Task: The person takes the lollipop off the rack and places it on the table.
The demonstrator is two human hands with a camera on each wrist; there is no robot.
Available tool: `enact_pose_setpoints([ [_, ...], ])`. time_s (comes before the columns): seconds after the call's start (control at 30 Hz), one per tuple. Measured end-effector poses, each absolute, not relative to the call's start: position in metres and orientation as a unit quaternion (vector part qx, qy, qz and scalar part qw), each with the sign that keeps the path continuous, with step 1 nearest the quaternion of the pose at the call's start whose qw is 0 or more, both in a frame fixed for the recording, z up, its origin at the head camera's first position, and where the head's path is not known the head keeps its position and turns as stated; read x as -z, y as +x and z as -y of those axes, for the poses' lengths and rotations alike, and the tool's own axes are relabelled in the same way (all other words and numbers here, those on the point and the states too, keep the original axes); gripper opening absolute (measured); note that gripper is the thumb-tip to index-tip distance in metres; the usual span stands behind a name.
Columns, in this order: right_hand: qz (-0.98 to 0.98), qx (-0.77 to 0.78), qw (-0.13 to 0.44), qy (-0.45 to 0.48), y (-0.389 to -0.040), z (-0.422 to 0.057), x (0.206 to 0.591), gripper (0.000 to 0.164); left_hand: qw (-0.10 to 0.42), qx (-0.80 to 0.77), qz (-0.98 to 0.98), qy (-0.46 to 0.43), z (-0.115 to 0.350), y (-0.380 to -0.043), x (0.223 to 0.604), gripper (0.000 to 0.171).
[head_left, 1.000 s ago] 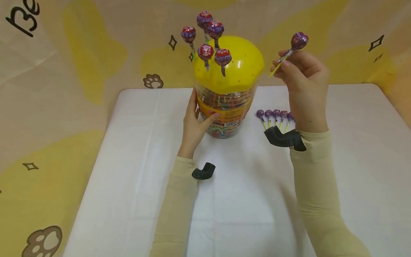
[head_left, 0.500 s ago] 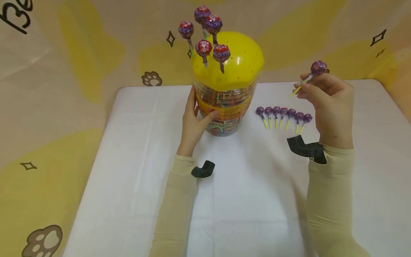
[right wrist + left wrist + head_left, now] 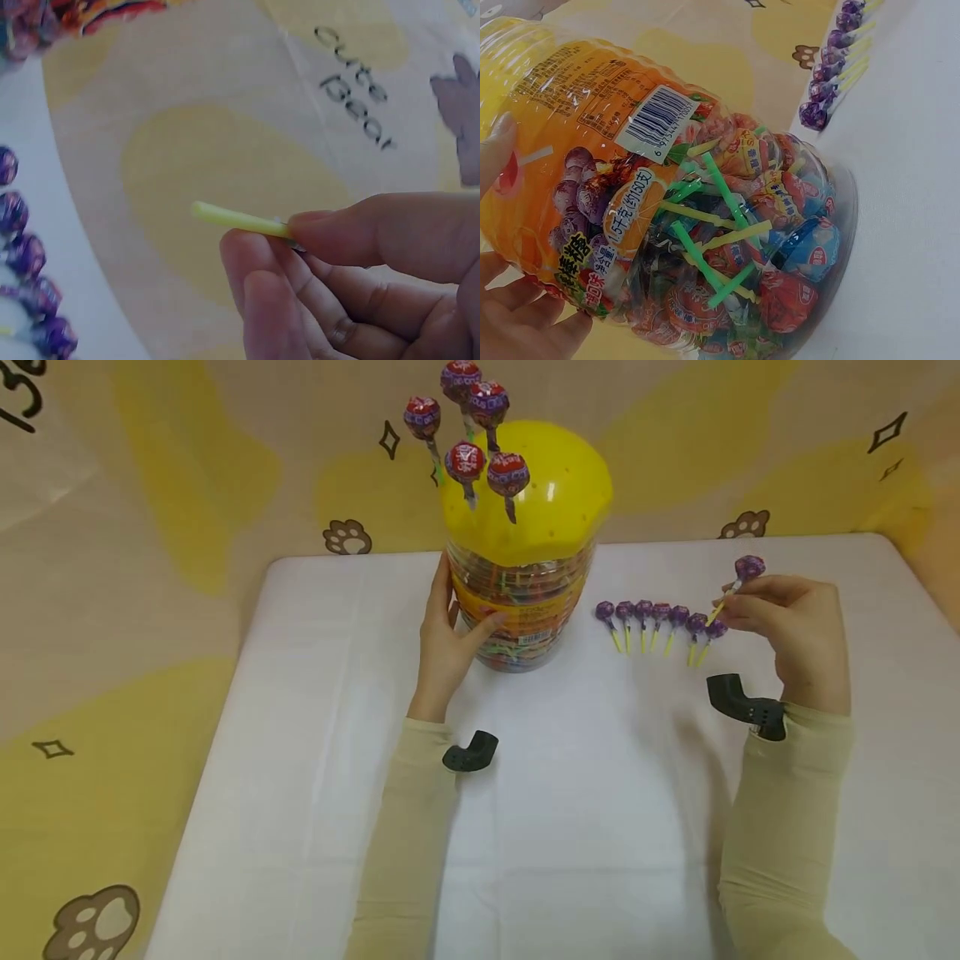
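A clear jar (image 3: pixel 517 602) packed with wrapped lollipops stands at the back of the table under a domed yellow lid (image 3: pixel 555 485). Several lollipops (image 3: pixel 508 474) stand upright out of the lid's left part. My left hand (image 3: pixel 446 647) grips the jar's lower left side, thumb across the orange label (image 3: pixel 577 172). Over the right end of a row of purple lollipops (image 3: pixel 661 612), my right hand (image 3: pixel 798 627) pinches one lollipop (image 3: pixel 750 567) by its yellow stick (image 3: pixel 240 220), candy end up. In the right wrist view its candy head is hidden behind the fingers.
The row of lollipops lies on the white tabletop (image 3: pixel 585 810), right of the jar, sticks toward the front. Behind the table hangs a yellow and beige patterned cloth (image 3: pixel 690 452). A black wrist mount (image 3: pixel 746 706) sticks out from the right sleeve.
My right hand has moved right, down and toward the table with its lollipop, away from the lid, uncovering the row's right end. The left hand keeps its grip on the jar.
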State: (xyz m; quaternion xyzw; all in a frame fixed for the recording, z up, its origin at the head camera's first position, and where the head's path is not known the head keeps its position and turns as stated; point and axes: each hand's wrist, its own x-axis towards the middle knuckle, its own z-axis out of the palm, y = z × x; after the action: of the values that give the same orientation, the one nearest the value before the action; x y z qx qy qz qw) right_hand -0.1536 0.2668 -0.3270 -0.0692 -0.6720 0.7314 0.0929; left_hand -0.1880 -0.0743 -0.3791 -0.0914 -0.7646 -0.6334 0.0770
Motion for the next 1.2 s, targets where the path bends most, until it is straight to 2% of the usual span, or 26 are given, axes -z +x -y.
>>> enact_pose_setpoints([
  [0.23,0.700,-0.699,0.021,-0.147,-0.153,-0.302,0.351,0.016,0.074,0.636,0.763,-0.086,0.074,-0.188,0.378,0.090],
  [0.47,0.738,-0.647,-0.067,-0.180,-0.155,-0.325,0.382,0.030,0.071,0.632,0.767,-0.082,0.074,-0.187,0.377,0.090],
  [0.6,0.763,-0.607,-0.102,-0.196,-0.158,-0.328,0.391,0.031,0.073,0.632,0.767,-0.083,0.074,-0.187,0.376,0.090],
  [0.9,0.722,-0.646,-0.118,-0.218,-0.163,-0.324,0.396,0.029,0.071,0.630,0.769,-0.083,0.074,-0.187,0.376,0.090],
  [1.2,0.741,-0.622,-0.120,-0.225,-0.164,-0.323,0.397,0.029,0.071,0.630,0.769,-0.083,0.074,-0.187,0.376,0.089],
])
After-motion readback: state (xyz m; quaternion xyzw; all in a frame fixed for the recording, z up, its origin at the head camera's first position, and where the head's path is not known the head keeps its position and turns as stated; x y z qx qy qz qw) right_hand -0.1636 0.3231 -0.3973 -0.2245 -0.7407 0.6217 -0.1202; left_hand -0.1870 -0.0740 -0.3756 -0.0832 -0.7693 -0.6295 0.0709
